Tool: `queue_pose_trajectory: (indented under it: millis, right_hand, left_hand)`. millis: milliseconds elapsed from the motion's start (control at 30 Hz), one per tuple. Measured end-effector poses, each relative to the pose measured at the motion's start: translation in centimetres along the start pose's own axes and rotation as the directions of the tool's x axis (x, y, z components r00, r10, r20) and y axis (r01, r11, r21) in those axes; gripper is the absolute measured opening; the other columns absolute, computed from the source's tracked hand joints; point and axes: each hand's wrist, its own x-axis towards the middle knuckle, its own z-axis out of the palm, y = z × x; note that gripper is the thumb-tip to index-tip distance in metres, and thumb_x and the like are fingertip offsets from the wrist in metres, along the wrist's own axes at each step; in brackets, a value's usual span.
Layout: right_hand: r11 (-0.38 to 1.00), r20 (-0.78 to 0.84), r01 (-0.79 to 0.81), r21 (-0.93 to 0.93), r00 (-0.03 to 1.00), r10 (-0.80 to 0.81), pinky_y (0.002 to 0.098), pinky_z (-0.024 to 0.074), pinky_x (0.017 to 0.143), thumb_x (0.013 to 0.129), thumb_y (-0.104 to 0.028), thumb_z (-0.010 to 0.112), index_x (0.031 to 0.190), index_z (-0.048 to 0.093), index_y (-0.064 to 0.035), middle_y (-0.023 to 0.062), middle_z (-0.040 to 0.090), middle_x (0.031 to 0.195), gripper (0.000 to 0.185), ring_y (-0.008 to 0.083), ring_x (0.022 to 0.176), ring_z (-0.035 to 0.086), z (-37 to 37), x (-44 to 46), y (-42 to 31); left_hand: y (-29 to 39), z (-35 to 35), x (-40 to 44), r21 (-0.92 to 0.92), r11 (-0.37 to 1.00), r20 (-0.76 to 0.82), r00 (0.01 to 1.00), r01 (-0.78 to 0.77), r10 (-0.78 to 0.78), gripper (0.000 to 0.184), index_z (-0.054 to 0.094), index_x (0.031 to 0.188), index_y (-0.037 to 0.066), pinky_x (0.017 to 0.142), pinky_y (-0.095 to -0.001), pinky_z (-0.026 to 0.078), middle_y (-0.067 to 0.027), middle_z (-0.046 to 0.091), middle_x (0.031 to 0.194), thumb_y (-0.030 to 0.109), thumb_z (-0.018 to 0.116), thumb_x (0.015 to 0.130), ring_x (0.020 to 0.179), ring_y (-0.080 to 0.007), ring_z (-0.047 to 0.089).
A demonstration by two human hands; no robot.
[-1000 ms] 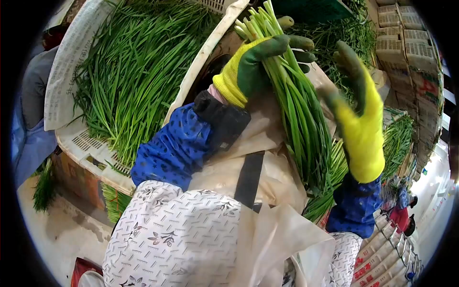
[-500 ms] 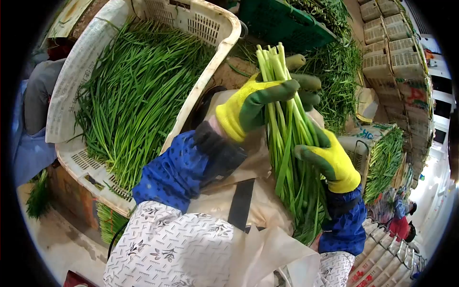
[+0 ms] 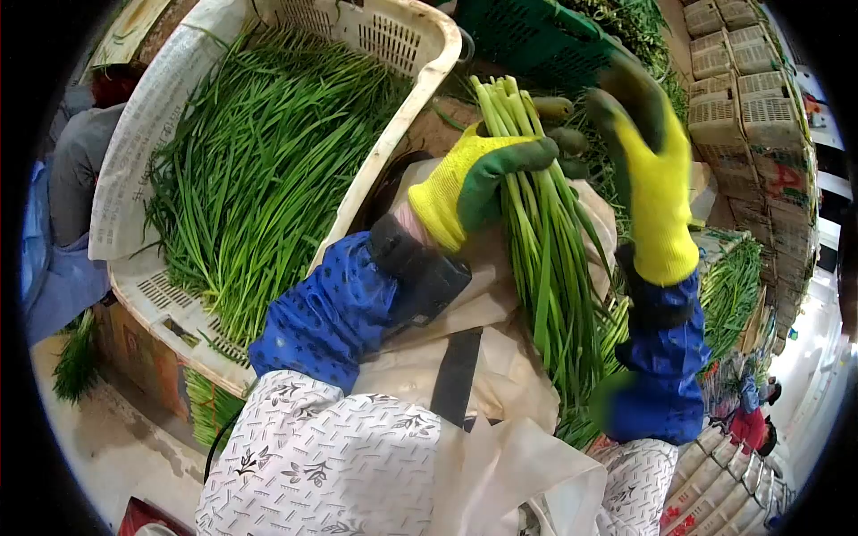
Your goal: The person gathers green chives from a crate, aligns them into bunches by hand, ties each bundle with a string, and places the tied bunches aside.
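Note:
In the head view, my left hand point(image 3: 460, 192), in a yellow glove with a green palm, is wrapped round the pale stems of a bunch of garlic chives point(image 3: 547, 255). The cut stem ends point up and away, while the long leaves hang down towards my lap. My right hand point(image 3: 660, 183), gloved the same way, is raised to the right of the bunch, apart from it. Its fingers are spread, slightly blurred, with nothing visible in them. To the left, a heap of garlic chives point(image 3: 277, 170) lies in a white plastic crate point(image 3: 391, 134).
Beyond my hands stands a green crate point(image 3: 527, 36), with loose greens around it. White crates point(image 3: 746, 98) are stacked along the right, and more greens point(image 3: 733, 286) lie nearby. A person's grey-clad leg point(image 3: 76, 170) is at the far left. Other people point(image 3: 755, 415) appear in the right background.
My right hand has let go of the bunch's leaves and moved up and to the right, its fingers opening. The left hand keeps its hold on the stems.

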Motion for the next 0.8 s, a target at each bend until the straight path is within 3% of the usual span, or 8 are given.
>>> queue_pose_trajectory:
  millis: [33,167,300,467,533,600,733,800]
  right_hand:
    - [0.993,-0.071,-0.092,0.075,0.993,0.098,0.0295,0.0496,0.084,0.084,-0.013,0.07,0.118,0.058,0.0003,0.0108,0.067,0.101,0.039,0.0163,0.095,0.063,-0.5,-1.3,0.2]
    - [0.952,0.101,-0.29,-0.095,0.949,0.299,0.0253,0.0485,0.078,0.085,-0.01,0.068,0.103,0.064,0.0031,0.0066,0.068,0.093,0.023,0.0123,0.084,0.061,-0.2,-6.6,1.2]
    - [0.834,0.129,-0.52,0.188,0.854,0.503,0.0221,0.0463,0.073,0.086,-0.008,0.065,0.099,0.065,0.0025,0.0034,0.067,0.087,0.016,0.0079,0.08,0.058,-0.1,-7.1,1.7]
    - [0.88,0.204,-0.42,0.221,0.902,0.379,0.0225,0.0459,0.068,0.088,-0.014,0.064,0.105,0.066,0.0018,0.0016,0.066,0.089,0.023,0.0065,0.077,0.056,0.1,-6.2,2.0]
    - [0.935,0.283,-0.349,0.06,0.904,0.319,0.0224,0.0463,0.068,0.088,-0.015,0.064,0.104,0.066,0.0015,0.0017,0.066,0.089,0.023,0.0063,0.076,0.057,-0.2,-5.7,1.7]
    - [0.85,0.351,-0.49,0.191,0.843,0.408,0.0218,0.0464,0.066,0.087,-0.016,0.065,0.101,0.067,0.0015,0.001,0.065,0.086,0.022,0.0059,0.074,0.056,0.3,-5.5,1.8]
    - [0.927,0.356,-0.351,0.129,0.889,0.287,0.0224,0.046,0.07,0.091,-0.016,0.06,0.102,0.063,0.0015,0.0007,0.064,0.088,0.021,0.0061,0.079,0.056,-0.5,-5.9,2.4]
    - [0.871,0.287,-0.424,0.248,0.891,0.352,0.0214,0.0458,0.071,0.09,-0.016,0.062,0.101,0.064,0.0011,0.0001,0.064,0.089,0.02,0.0059,0.08,0.056,-0.1,-6.6,1.6]
  left_hand:
    - [-0.4,0.0,0.2,-0.052,0.998,-0.024,0.999,-0.038,0.037,0.038,0.052,0.124,0.001,0.084,-0.0332,0.052,-0.0102,0.062,0.105,0.009,0.059,0.087,0.098,-0.0199,0.061]
    - [-0.7,-1.1,0.5,-0.013,0.999,0.02,0.999,-0.047,0.047,0.043,0.048,0.128,0.0,0.084,-0.0325,0.052,-0.01,0.061,0.11,0.008,0.058,0.087,0.097,-0.0207,0.062]
    - [-0.9,-1.4,0.8,0.06,0.995,0.09,0.994,-0.074,0.069,0.045,0.048,0.13,0.0,0.091,-0.0329,0.049,-0.0125,0.058,0.12,0.009,0.057,0.087,0.106,-0.0214,0.059]
    - [-0.7,-2.8,1.3,0.204,0.975,0.213,0.976,-0.084,0.04,0.072,0.035,0.139,-0.004,0.104,-0.0433,0.042,-0.0219,0.045,0.137,0.02,0.067,0.08,0.124,-0.0339,0.049]
    - [-1.2,-4.3,1.8,0.227,0.97,0.242,0.97,-0.089,0.032,0.072,0.035,0.139,-0.005,0.105,-0.0437,0.041,-0.0218,0.045,0.137,0.02,0.067,0.079,0.124,-0.0344,0.048]
    - [-1.4,-4.8,1.8,0.225,0.972,0.257,0.966,-0.07,0.01,0.072,0.033,0.14,-0.003,0.105,-0.0452,0.04,-0.0225,0.042,0.139,0.019,0.066,0.079,0.125,-0.0361,0.047]
    - [-1.4,-4.5,1.2,0.138,0.99,0.268,0.963,-0.022,-0.016,0.074,0.028,0.144,0.004,0.105,-0.0495,0.039,-0.0253,0.032,0.145,0.016,0.063,0.08,0.127,-0.0414,0.044]
    - [-1.6,-2.5,1.4,0.018,0.999,0.319,0.947,-0.051,0.043,0.075,0.027,0.144,0.005,0.106,-0.0504,0.039,-0.0261,0.03,0.146,0.015,0.063,0.079,0.127,-0.0427,0.043]
